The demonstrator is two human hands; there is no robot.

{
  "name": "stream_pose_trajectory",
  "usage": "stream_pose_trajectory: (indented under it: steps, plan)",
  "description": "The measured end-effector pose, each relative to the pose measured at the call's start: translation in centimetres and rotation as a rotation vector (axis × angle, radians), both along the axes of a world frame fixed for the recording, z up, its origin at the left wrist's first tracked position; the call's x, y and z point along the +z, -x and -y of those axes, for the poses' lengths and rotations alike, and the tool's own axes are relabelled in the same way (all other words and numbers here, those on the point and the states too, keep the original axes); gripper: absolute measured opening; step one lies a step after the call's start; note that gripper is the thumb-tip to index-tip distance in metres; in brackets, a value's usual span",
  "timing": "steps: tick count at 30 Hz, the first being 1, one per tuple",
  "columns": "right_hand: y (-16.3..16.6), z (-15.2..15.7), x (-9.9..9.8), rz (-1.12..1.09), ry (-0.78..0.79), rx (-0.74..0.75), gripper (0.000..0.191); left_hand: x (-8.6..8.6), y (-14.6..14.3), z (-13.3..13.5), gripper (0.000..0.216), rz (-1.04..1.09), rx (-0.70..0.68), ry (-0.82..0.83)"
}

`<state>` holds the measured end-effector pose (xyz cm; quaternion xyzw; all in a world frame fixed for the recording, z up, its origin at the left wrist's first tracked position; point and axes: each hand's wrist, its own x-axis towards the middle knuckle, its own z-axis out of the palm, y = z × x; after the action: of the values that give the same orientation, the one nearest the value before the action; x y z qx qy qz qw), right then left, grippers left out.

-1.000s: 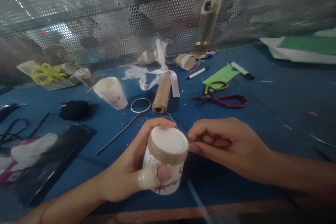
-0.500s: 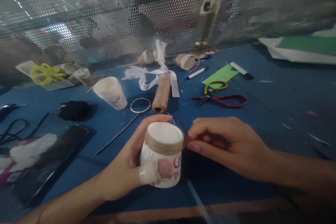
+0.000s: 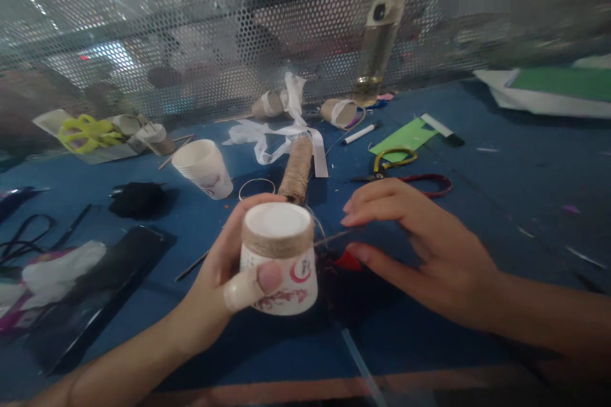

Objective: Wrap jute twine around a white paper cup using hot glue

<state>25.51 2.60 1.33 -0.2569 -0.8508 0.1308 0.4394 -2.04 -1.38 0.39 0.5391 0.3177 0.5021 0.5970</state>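
My left hand (image 3: pixel 238 267) is wrapped round an upside-down paper cup (image 3: pixel 286 286) printed with red branches and writing. Brown twine (image 3: pixel 272 247) is wound in a band just below the cup's upturned base. A loose strand stretches from the band towards my right hand (image 3: pixel 415 241). That hand is beside the cup with thumb and fingers apart, and the strand passes between them without a visible grip. A twine roll (image 3: pixel 296 168) lies right behind the cup. Below my right thumb shows a small red thing (image 3: pixel 347 261), its kind unclear.
Scissors (image 3: pixel 429 183) with yellow and red handles lie behind my right hand. Stacked paper cups (image 3: pixel 203 165) stand to the left, near a black pouch (image 3: pixel 100 305). Further back are white ribbon (image 3: pixel 321 156), a marker (image 3: pixel 359 133), green paper (image 3: pixel 403 138) and a bottle (image 3: pixel 379 51) against a perforated screen.
My left hand has brought the cup leftward and slightly up. The right hand's fingers have spread from a pinch at the cup's side, and a strand and a red thing now show there.
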Motion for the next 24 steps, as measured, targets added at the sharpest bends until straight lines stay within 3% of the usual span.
stream_pose_trajectory:
  steps: [4,7,9,10,11,12,15,18,21,24]
  plan:
    - [-0.5,-0.3,0.0,0.163,-0.107,0.035,0.02,1.8,-0.6,-0.7,0.055,0.091,0.371,-0.121]
    - [-0.4,0.1,-0.3,0.434,-0.078,0.11,0.024,2.9,-1.0,-1.3,0.05,0.155,0.644,-0.239]
    - [-0.3,0.4,-0.6,0.591,-0.015,0.099,0.03,3.0,-1.0,-1.5,0.048,0.064,0.617,-0.267]
    - [-0.3,0.5,-0.7,0.628,0.001,0.079,0.034,2.9,-0.9,-1.7,0.043,0.119,0.663,-0.301]
    - [-0.4,0.5,-0.8,0.637,-0.008,0.06,0.036,2.8,-0.8,-1.8,0.043,0.116,0.622,-0.298]
    - [-0.5,0.6,-0.8,0.637,-0.036,0.048,0.037,2.6,-0.6,-1.8,0.047,0.083,0.551,-0.258]
    - [-0.9,0.7,-0.7,0.64,-0.157,0.039,0.033,2.1,-0.3,-2.0,0.059,0.093,0.558,-0.258]
    - [-0.9,1.0,-0.6,0.659,-0.23,0.03,0.036,2.0,-0.4,-2.1,0.03,0.172,0.52,-0.35]
    - [-0.6,1.2,-0.9,0.661,-0.249,-0.006,0.038,2.1,-0.5,-2.1,0.025,0.17,0.484,-0.373]
    - [-0.3,1.2,-1.2,0.663,-0.152,0.004,0.036,2.0,-0.3,-2.3,0.025,0.174,0.474,-0.389]
